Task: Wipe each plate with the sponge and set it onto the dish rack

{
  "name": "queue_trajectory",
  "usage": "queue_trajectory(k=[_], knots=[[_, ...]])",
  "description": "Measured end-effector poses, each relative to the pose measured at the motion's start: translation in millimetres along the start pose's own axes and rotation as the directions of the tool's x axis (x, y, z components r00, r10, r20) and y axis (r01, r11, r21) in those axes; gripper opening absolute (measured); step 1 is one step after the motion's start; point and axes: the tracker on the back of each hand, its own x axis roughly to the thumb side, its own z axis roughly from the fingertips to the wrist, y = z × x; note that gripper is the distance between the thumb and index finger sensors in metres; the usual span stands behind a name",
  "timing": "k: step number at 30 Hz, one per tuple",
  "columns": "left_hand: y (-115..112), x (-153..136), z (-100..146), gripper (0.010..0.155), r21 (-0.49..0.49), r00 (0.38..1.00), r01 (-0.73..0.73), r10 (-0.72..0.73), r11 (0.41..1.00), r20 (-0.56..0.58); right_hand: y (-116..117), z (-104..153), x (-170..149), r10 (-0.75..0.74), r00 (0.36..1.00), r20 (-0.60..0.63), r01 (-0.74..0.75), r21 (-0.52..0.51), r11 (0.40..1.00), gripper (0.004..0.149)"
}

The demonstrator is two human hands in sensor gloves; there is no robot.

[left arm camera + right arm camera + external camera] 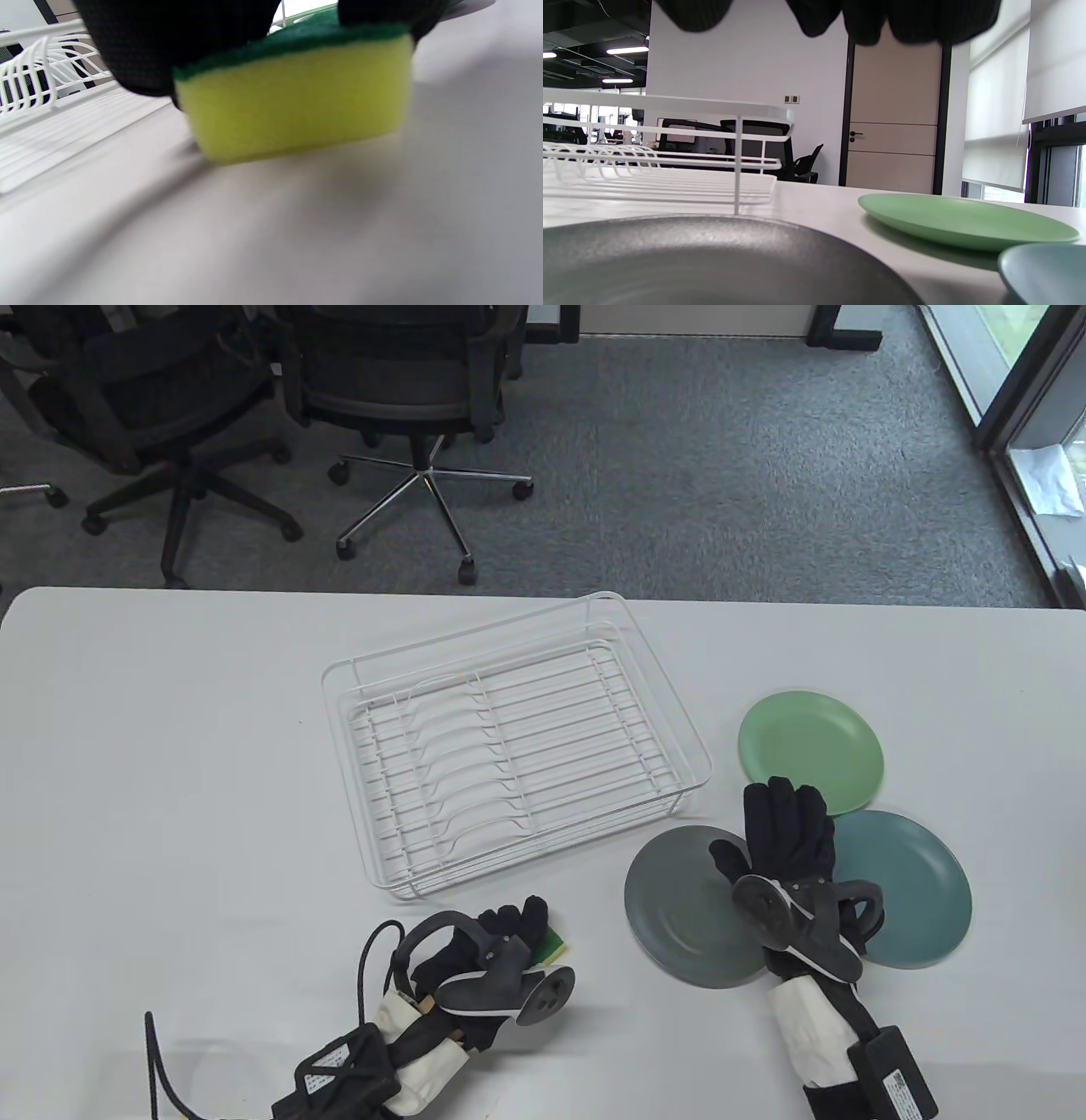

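Below, the left hand [501, 950] curls its fingers [169, 46] round the yellow-and-green sponge [297, 101], held at the table [170, 780] just in front of the dish rack [509, 755], which holds no plates. Right hand [785, 848]: fingers straight, spread above the grey plate [679, 916], beside the teal plate [920, 891] and green plate [810, 746].

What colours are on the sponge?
The sponge is yellow with a dark green scrubby layer on top. The left wrist view shows it best.
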Motion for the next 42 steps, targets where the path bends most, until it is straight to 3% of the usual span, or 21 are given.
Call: queue_trajectory(k=[5,10,14,17,20,25,32,36,39,42], knots=[[7,-9,6,0.087,0.096,0.998,-0.048,0.051,0.994,-0.028,6,-3,0,-0.031,0.999,-0.012,0.032,0.051,0.998,0.07],[22,-23,23,0.085,0.264,0.989,-0.119,0.137,0.957,-0.05,18,-6,-3,-0.023,0.999,-0.039,0.028,0.145,0.989,0.065],[33,-40,41,0.084,0.425,0.973,-0.169,0.22,0.889,-0.072,29,-7,-10,-0.033,0.996,-0.084,0.053,0.252,0.966,0.066],[39,-50,53,0.084,0.52,0.958,-0.191,0.273,0.832,-0.085,36,-8,-13,-0.055,0.994,-0.095,0.078,0.267,0.961,0.064],[42,-60,61,0.084,0.574,0.947,-0.187,0.301,0.797,-0.11,42,-8,-14,-0.032,0.994,-0.109,0.066,0.319,0.945,0.065],[39,-70,65,0.084,0.594,0.93,-0.205,0.343,0.778,-0.128,55,-9,-14,0.03,0.993,-0.114,0.022,0.431,0.902,0.069],[38,-72,64,0.084,0.589,0.928,-0.202,0.346,0.783,-0.142,62,-13,-10,0.148,0.983,-0.113,-0.076,0.482,0.873,0.07],[38,-74,64,0.084,0.587,0.925,-0.206,0.352,0.783,-0.145,60,-13,-18,-0.028,0.978,-0.209,0.131,0.497,0.858,0.063],[38,-76,64,0.084,0.589,0.921,-0.213,0.361,0.779,-0.144,54,-11,-27,-0.181,0.952,-0.248,0.275,0.423,0.863,0.055],[39,-77,62,0.084,0.591,0.92,-0.218,0.365,0.777,-0.14,47,-7,-36,-0.371,0.88,-0.296,0.465,0.387,0.796,0.048]])
